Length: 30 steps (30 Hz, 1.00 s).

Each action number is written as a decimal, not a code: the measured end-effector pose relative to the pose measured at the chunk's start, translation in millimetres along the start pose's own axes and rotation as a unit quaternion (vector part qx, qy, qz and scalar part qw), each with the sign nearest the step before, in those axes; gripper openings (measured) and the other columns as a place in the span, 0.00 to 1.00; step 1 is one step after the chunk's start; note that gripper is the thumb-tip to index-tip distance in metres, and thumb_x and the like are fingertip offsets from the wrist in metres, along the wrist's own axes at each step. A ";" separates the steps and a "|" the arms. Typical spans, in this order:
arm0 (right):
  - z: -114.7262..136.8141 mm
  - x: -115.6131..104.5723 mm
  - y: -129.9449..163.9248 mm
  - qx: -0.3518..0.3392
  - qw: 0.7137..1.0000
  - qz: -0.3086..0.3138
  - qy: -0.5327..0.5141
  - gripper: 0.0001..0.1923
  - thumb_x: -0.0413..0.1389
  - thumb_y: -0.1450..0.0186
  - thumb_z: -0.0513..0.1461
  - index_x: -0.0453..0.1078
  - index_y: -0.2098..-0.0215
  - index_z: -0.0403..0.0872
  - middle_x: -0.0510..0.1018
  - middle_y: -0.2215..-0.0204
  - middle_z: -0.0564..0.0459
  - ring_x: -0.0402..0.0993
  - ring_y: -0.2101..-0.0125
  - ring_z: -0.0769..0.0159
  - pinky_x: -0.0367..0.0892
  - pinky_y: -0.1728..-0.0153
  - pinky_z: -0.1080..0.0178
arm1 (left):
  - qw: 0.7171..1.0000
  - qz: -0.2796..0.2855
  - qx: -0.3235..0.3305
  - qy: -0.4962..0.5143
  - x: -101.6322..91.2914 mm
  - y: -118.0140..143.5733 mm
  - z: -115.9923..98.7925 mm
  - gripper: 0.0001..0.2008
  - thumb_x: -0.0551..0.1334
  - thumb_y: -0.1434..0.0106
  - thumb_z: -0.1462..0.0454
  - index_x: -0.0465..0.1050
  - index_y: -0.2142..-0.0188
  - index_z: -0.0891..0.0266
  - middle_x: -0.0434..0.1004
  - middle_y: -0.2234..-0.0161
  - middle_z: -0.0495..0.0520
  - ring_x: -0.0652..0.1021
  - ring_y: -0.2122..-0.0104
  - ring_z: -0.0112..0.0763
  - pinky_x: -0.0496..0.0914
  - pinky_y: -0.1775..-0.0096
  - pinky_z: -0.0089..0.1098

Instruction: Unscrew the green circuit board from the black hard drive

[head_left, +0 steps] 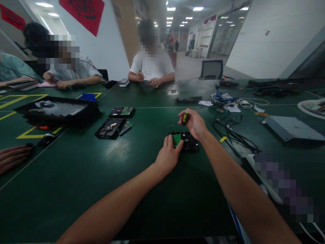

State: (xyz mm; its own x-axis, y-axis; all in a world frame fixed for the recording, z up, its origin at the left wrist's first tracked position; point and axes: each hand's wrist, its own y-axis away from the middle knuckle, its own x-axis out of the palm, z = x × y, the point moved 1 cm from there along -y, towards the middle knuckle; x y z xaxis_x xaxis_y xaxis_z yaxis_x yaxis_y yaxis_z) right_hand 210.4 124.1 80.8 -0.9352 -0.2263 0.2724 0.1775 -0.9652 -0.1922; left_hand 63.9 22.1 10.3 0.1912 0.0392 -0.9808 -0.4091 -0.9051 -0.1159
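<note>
A black hard drive [191, 142] with a green circuit board [176, 139] lies flat on the table in front of me. My left hand [168, 154] grips it at its left part, thumb and fingers apart over the green board. Above the drive, my right hand [195, 123] is closed around a yellow and black screwdriver [186, 118]. The screwdriver's thin shaft points down to the drive near the board; its tip is too small to make out. Several tiny screws [174, 125] lie just behind the drive.
More hard drives [110, 128] and a loose circuit board [125, 128] sit to the left, before a black tray [58, 110]. Tangled black cables [233, 135] and a silver metal box [296, 128] lie on the right. A person [152, 64] works across the green table [122, 189].
</note>
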 end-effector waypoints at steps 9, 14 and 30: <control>1.1 3.3 2.3 -0.001 1.000 0.005 0.001 0.16 0.63 0.37 0.52 0.69 0.67 0.50 0.76 0.72 0.56 0.73 0.72 0.67 0.70 0.62 0.58 | 1.000 0.004 0.001 -0.001 0.8 -0.8 0.0 0.29 0.53 0.28 0.67 0.55 0.30 0.50 0.46 0.29 0.68 0.50 0.29 0.63 0.70 0.44 0.52; 2.3 3.7 3.3 0.022 0.999 0.022 -0.017 0.19 0.56 0.32 0.55 0.74 0.66 0.49 0.70 0.77 0.57 0.67 0.76 0.69 0.71 0.60 0.57 | 1.000 0.001 0.003 0.002 -1.2 0.2 -0.5 0.30 0.54 0.29 0.69 0.55 0.30 0.50 0.46 0.29 0.68 0.50 0.29 0.63 0.69 0.43 0.51; 1.5 1.6 3.1 0.025 1.000 0.012 -0.006 0.14 0.60 0.35 0.51 0.69 0.65 0.50 0.76 0.72 0.55 0.76 0.70 0.64 0.73 0.61 0.56 | 1.000 0.002 0.001 0.003 -1.2 -0.3 -0.4 0.30 0.53 0.28 0.68 0.54 0.30 0.48 0.46 0.28 0.65 0.49 0.29 0.61 0.69 0.43 0.51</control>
State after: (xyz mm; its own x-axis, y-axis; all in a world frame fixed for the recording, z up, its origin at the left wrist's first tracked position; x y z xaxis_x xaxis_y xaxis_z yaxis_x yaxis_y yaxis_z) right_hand 210.0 120.5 82.1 -0.9269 -0.2502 0.2798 0.2149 -0.9649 -0.1509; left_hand 64.2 22.2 11.5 0.1943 0.0339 -0.9803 -0.4117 -0.9043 -0.1129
